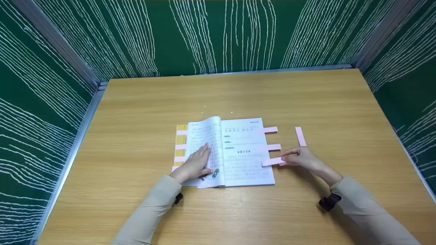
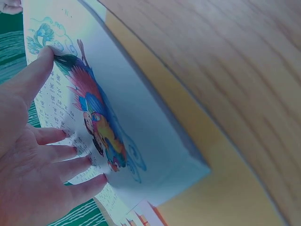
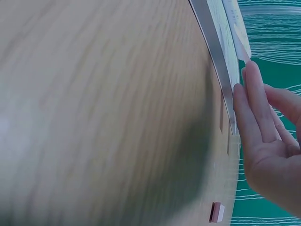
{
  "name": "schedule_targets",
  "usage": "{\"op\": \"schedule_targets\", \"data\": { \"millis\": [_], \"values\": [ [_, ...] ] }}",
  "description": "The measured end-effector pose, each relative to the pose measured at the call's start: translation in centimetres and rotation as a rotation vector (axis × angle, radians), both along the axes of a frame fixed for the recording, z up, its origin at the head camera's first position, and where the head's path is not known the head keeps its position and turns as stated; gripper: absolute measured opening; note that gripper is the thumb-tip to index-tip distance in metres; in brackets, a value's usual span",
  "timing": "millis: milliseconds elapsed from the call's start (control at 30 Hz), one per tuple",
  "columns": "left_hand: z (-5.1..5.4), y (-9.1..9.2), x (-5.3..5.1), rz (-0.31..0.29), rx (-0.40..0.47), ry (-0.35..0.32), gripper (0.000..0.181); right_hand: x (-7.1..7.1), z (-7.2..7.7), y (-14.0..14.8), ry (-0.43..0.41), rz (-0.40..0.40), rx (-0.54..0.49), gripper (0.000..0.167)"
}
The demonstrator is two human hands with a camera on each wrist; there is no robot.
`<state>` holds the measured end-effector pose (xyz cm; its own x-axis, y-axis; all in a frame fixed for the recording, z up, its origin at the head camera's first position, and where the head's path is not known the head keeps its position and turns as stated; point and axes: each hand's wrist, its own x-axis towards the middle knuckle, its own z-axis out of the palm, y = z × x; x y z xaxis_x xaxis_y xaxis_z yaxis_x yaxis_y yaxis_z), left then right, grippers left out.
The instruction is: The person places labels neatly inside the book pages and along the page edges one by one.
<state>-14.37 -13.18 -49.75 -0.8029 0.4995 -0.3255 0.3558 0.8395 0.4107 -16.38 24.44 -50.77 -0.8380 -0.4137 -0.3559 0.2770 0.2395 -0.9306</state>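
Note:
An open book with printed pages lies on the table. My left hand rests spread on its left page; in the left wrist view, that hand's thumb and fingertips touch the page beside a colourful bird-like picture. At the right page's lower edge, my right hand pinches a pink paper strip between thumb and fingers. The strip's left end overlaps the page. Two pink strips stick out above it from the right edge. The right wrist view shows the right hand beside the page edge.
More pink strips line the book's left edge over a yellow cover. A pink strip or pad lies on the wooden table just beyond my right hand. Tiny white scraps lie behind the book. Green, white-lined panels surround the table.

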Motion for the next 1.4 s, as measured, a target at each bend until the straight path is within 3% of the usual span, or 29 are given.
{"op": "schedule_targets", "data": {
  "millis": [633, 900, 1267, 1400],
  "values": [
    [-0.03, -0.02, -0.02, 0.009, -0.004, 0.002, 0.081, 0.19, -0.05, -0.29, 0.034, 0.011, 0.129, 0.034],
    [-0.06, 0.02, -0.08, -0.025, -0.024, 0.032, 0.080, 0.17, -0.74, -0.10, 0.038, 0.026, 0.105, 0.034],
    [-0.06, 0.09, -0.05, 0.000, -0.010, 0.013, 0.080, 0.17, -0.85, -0.01, 0.010, 0.064, 0.050, 0.038],
    [0.18, 0.02, -0.03, 0.005, -0.004, 0.004, 0.080, 0.26, -0.27, -0.01, 0.020, 0.071, 0.058, 0.039]
  ]
}}
